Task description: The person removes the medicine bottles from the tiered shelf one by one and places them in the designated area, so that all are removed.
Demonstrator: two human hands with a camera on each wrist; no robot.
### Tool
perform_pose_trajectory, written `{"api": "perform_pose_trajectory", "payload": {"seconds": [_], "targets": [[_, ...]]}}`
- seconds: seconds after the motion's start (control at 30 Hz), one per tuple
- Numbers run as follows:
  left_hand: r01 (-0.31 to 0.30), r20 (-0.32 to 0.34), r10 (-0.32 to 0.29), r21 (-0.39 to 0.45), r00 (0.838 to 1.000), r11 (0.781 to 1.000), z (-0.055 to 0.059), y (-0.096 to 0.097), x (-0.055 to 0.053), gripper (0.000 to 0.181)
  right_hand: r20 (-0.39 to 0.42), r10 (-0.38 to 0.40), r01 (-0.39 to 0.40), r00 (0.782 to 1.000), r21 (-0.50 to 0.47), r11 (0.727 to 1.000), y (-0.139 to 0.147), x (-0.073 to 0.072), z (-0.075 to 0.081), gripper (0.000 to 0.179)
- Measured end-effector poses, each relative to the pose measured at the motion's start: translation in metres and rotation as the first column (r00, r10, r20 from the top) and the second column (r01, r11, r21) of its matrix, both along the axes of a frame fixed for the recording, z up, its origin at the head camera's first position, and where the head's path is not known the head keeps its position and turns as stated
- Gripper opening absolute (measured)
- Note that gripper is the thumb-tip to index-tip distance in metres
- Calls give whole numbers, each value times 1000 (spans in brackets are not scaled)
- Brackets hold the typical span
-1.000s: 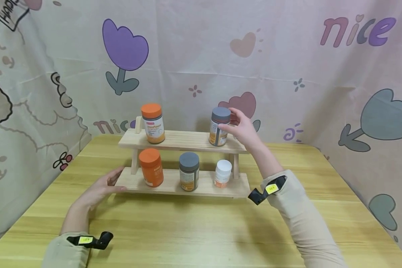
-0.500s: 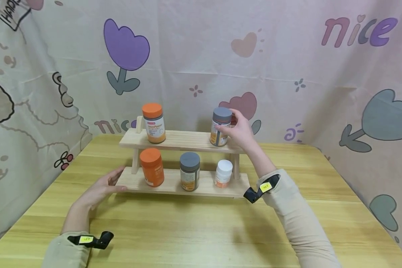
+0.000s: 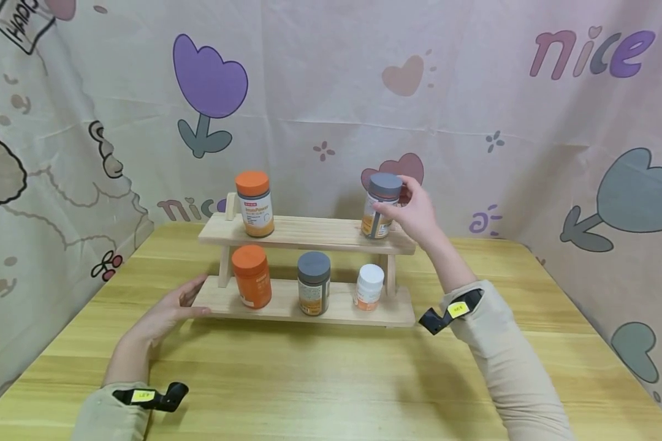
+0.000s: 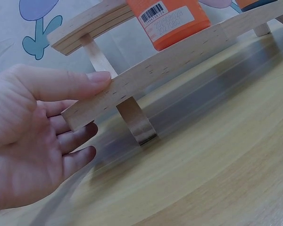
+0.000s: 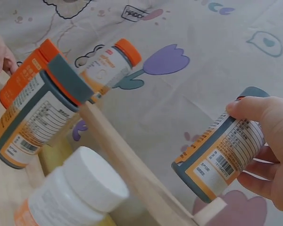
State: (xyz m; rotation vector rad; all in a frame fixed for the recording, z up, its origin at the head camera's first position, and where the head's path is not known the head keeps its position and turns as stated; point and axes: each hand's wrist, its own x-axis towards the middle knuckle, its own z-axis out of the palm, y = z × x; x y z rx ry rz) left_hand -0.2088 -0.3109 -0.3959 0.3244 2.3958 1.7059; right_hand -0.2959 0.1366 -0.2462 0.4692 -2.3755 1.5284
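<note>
My right hand [image 3: 416, 211] grips a supplement bottle with a grey cap [image 3: 379, 211] at the right end of the upper tier of a two-tier wooden shelf [image 3: 320, 228]. It is upright in the head view; whether its base touches the board I cannot tell. In the left wrist view, my left hand [image 4: 33, 122] pinches the lower board's left end, thumb on top and fingers underneath. An orange-capped bottle [image 3: 255, 205] stands at the upper left. Below are an orange bottle [image 3: 251, 277], another grey-capped bottle [image 3: 314, 285] and a small white-capped bottle [image 3: 369, 288].
The shelf stands on a wood-grain table [image 3: 309, 380] in front of a printed cloth backdrop [image 3: 309, 73]. A short wooden peg [image 3: 231, 206] rises from the upper tier's left end. The white-capped bottle stands close to the right shelf leg [image 3: 391, 275].
My right hand has moved the grey-capped bottle a little to the right along the upper tier, mostly in the last half second. The left hand has stayed on the lower board.
</note>
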Motion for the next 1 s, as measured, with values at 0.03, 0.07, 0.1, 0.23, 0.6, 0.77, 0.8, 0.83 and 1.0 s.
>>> {"api": "perform_pose_trajectory", "payload": {"seconds": [0.03,0.07,0.1,0.23,0.6,0.77,0.8,0.83,1.0], "targets": [[-2,3,2,-2,1000,1000,0,0,0,89,-6,-4,4,1000,-4,1000,4,1,2,65],[0,1,0,2,1000,1000,0,1,0,88,-11,-11,11,1000,-3,1000,7,2,4,65],[-2,1,2,6,1000,1000,1,1,-1,88,-15,-19,19,1000,-5,1000,12,2,6,64],[-2,-1,2,12,1000,1000,2,2,-1,88,-2,-65,65,998,-10,998,29,7,11,65],[-2,4,2,0,1000,1000,1,1,-1,88,48,-190,188,981,44,981,85,16,-6,69],[-3,4,3,4,1000,1000,1,1,-1,88,83,-225,219,971,75,973,105,16,-26,73],[-3,3,3,5,1000,1000,1,1,-1,88,94,-229,222,969,76,972,109,16,-32,74],[-5,4,5,2,1000,1000,1,1,0,88,104,-234,227,967,78,971,113,15,-38,75],[-14,9,15,-16,1000,1000,0,1,0,89,128,-266,257,955,85,963,124,10,-69,76]]}}
